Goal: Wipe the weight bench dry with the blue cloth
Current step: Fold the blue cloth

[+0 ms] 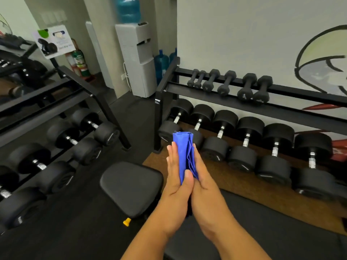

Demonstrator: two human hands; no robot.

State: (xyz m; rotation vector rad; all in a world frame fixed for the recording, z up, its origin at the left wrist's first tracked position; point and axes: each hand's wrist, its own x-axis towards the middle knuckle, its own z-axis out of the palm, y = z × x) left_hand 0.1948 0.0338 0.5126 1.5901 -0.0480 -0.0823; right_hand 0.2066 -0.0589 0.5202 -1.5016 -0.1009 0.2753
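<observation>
Right now the biggest things around me are the two black dumbbell racks: one (262, 102) runs along the white wall ahead and to my right, the other (56, 109) slants away on my left. Heavy round-headed dumbbells (246, 147) sit in a row on the lower shelf of the right rack, and small hex dumbbells (227, 83) lie on its top rails. Between the racks, back against the wall, stands a white water dispenser (139, 61) with a blue bottle (128, 8) on top.

Below me is the weight bench (131, 186), its black padded seat just left of my forearms and a yellow knob (127, 221) showing under its near edge. More black padding lies beneath my arms at the bottom of the view. A brown mat (244, 192) covers the floor in front of the right rack.

I hold the blue cloth (183, 152) up in the air above the bench, not touching it. It is folded into a long bundle pressed between my palms. My left hand (176, 175) lies flat against its left side with straight fingers, thumb across the lower part. My right hand (202, 177) presses flat from the other side, fingers also straight.
</observation>
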